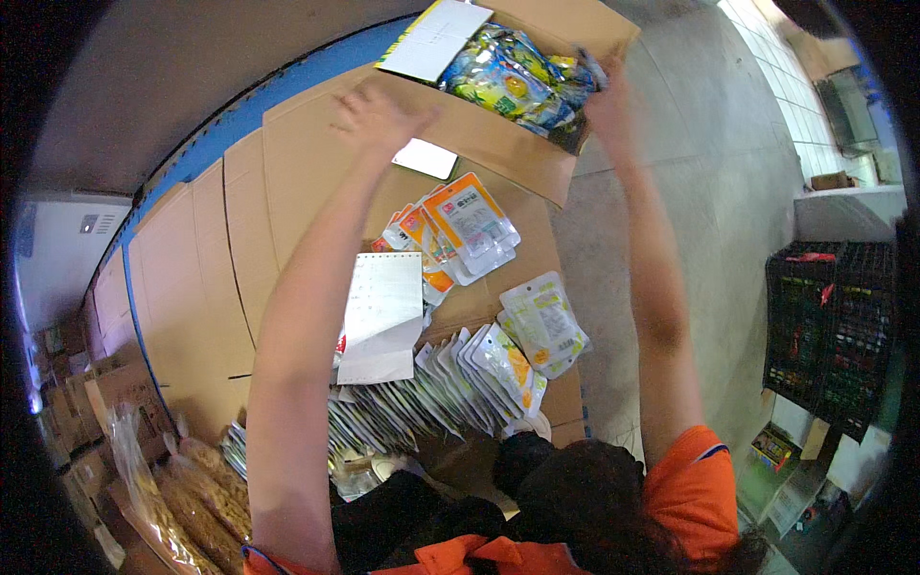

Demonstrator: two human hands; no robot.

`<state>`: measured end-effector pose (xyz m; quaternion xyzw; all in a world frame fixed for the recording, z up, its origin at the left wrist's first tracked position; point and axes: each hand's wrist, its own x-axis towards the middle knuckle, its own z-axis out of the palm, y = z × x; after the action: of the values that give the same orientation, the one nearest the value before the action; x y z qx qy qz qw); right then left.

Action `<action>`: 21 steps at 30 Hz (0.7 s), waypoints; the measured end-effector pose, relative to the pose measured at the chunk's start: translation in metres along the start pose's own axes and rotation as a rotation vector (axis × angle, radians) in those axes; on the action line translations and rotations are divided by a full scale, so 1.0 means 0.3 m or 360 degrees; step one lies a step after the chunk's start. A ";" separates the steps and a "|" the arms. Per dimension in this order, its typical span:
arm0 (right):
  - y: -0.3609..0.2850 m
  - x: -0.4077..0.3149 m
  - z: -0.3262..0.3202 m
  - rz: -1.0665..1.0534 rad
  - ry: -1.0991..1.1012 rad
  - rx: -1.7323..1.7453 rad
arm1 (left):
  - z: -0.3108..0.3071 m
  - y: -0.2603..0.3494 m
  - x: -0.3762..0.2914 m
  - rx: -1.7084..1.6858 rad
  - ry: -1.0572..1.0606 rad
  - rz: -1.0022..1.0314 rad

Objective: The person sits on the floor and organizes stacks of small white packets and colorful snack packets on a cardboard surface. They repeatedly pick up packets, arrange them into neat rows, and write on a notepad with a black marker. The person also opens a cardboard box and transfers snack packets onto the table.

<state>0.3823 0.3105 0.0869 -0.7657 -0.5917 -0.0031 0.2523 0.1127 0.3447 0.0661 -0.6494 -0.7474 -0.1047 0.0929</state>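
Note:
An open cardboard box (496, 133) at the top of the view holds blue, yellow and green plastic packets (510, 79). My left hand (381, 118), blurred and with its fingers spread, is over the cardboard to the left of the box and holds nothing. My right hand (611, 108) is at the box's right end, where its blurred fingers meet a bluish packet end; whether they grip it is unclear. Below the box lie a white-faced flat rectangular object (425, 159) and a fan of orange-and-white pouches (471, 223).
A printed paper sheet (381, 316) overlies some pouches. Beside it runs a long row of white-and-green pouches (438, 381), with more pouches (546, 323) at the right edge. Clear bags of brown contents (194, 496) stand lower left. Black crates (826, 330) are at right.

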 end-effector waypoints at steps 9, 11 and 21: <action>0.314 -0.154 -0.111 0.1035 -0.0452 0.1368 | 0.132 -0.115 0.127 -0.2770 -0.0639 -0.1031; 0.313 -0.207 -0.124 0.1031 -0.0324 0.1593 | 0.102 -0.084 0.110 -0.2764 -0.0745 -0.1017; 0.521 -0.702 -0.498 0.1386 -0.0252 0.1133 | -0.115 0.057 -0.418 -0.3019 -0.1506 -0.0514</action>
<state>0.5049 0.0348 0.0934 -0.8046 -0.2032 0.3583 0.4277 0.1471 0.2180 0.0653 -0.3243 -0.3979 -0.3914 -0.7638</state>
